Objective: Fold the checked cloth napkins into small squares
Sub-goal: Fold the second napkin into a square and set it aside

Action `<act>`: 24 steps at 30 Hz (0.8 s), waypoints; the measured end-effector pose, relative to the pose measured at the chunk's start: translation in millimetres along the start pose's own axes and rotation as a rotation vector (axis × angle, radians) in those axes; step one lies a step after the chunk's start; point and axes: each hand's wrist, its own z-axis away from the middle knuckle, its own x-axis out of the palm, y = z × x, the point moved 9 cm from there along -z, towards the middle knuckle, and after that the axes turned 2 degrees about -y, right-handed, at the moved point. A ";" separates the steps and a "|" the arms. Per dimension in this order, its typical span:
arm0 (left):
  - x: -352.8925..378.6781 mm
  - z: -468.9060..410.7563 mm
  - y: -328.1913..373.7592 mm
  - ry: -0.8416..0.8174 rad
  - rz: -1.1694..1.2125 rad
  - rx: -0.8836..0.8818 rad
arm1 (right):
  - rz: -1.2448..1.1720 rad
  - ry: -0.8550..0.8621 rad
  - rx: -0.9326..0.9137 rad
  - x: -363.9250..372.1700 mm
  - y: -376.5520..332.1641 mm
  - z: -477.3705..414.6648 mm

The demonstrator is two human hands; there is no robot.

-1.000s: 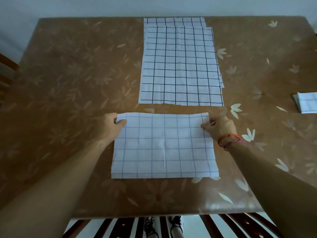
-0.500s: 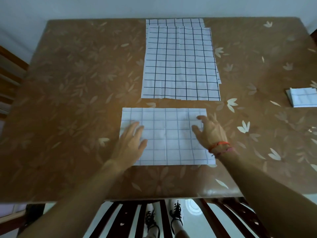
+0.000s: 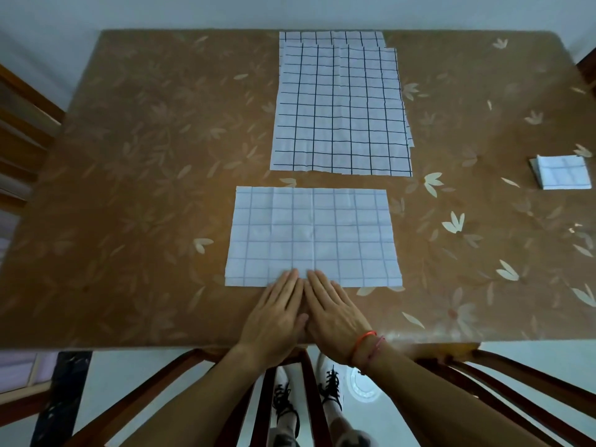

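A white checked napkin [image 3: 312,237], folded once into a wide rectangle, lies flat near the table's front edge. My left hand [image 3: 277,314] and my right hand [image 3: 332,314] rest flat side by side at the middle of its near edge, fingertips on the cloth, fingers stretched out and holding nothing. Farther back lies a stack of unfolded checked napkins [image 3: 340,108] with darker lines. A small folded square napkin [image 3: 561,171] sits at the right side of the table.
The brown table [image 3: 145,188] has a glossy cover printed with leaves. Wooden chairs stand at the left [image 3: 22,124] and under the front edge [image 3: 516,382]. A wall runs just behind the table's far edge.
Both hands slid from the napkin's far corners down across the cloth and met at the middle of its near edge. The view pulled back a little.
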 end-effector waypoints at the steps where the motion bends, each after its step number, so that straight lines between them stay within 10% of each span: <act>1: 1.8 1.3 -1.5 -0.011 -0.002 -0.011 | -0.001 -0.025 0.013 3.6 0.1 0.4; 24: 8.2 56.8 -86.4 -0.069 0.054 -0.314 | -0.127 -0.061 0.476 5.8 119.6 76.2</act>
